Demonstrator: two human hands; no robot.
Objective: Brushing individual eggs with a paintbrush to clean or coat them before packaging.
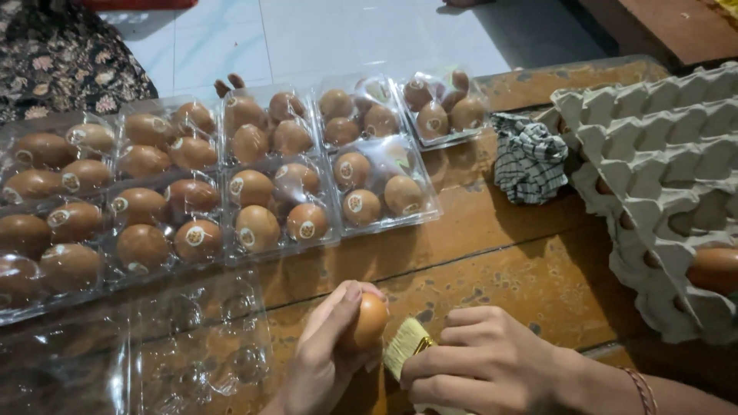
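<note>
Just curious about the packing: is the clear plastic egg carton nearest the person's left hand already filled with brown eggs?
No, the clear plastic egg carton beside the left hand shows only empty cups.

Brown egg (369,321), checked black-and-white cloth (529,157)

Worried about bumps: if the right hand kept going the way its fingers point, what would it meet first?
The right hand points left; its brush would probably meet the egg in the left hand first.

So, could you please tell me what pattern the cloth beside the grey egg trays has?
The cloth is black-and-white checked, seen in the head view.
</note>
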